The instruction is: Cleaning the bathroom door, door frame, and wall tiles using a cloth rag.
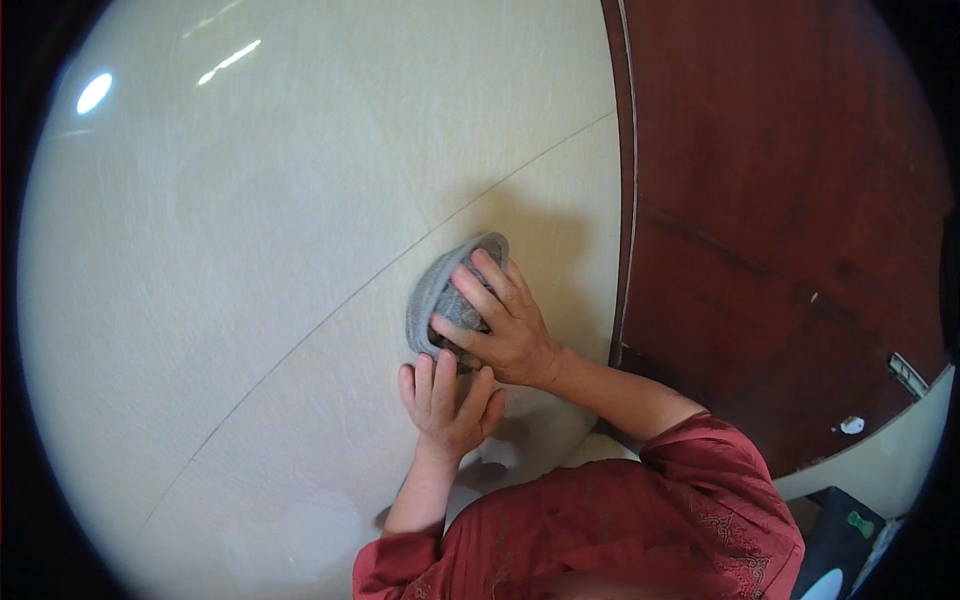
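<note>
A grey, soft cloth cap (430,290) with a thick rounded rim is in the middle of the view, tilted so that part of its inner side shows. My right hand (510,335) lies over it with fingers spread and bent into its hollow, gripping it; the thumb is partly hidden. Just below, my left hand (450,400) has its fingers apart and stretched upward. Its fingertips reach the lower edge of the cap, seemingly touching it.
Pale, shiny tiles (250,250) with a thin dark joint line spread behind my hands. On the right stands a dark red wooden panel (780,200) with a metal fitting (908,375) near its lower corner. A black object (840,540) is at the lower right.
</note>
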Tool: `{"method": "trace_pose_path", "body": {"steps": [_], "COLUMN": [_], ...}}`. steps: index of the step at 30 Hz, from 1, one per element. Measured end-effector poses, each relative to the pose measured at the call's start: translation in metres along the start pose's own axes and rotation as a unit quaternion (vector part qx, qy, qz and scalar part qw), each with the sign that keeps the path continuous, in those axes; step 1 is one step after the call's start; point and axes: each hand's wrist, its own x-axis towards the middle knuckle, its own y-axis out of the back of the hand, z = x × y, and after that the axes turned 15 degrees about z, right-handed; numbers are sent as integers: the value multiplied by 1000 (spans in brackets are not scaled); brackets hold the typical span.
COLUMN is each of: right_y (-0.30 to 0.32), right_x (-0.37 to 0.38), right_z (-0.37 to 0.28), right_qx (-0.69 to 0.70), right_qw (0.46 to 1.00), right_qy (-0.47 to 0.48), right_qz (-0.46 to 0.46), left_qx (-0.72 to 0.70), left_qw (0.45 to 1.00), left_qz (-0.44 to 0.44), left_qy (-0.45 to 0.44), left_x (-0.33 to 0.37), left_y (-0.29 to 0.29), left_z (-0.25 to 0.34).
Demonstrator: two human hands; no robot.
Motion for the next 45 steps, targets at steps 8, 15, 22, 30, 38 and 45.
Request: {"method": "trace_pose_path", "body": {"steps": [8, 15, 22, 30, 38, 45], "right_y": [39, 36, 21, 9, -3, -33], "right_x": [1, 5, 5, 29, 71, 47], "right_z": [134, 184, 158, 123, 123, 23], "right_qx": [-54, -95, -90, 24, 20, 36], "right_qw": [994, 977, 964, 959, 968, 995], "right_qy": [-83, -136, -173, -109, -60, -8], "right_qz": [54, 131, 179, 260, 243, 93], "left_qx": [86, 145, 203, 222, 168, 51], "left_qw": [995, 988, 977, 971, 982, 998], "left_qz": [-56, -55, -71, -84, -79, -7], "left_qy": [-17, 0, -6, -29, -20, -25], "left_x": [1, -5, -3, 6, 7, -24], "left_y": [-11, -12, -5, -6, -8, -16], "left_z": [2, 5, 12, 11, 9, -6]}}
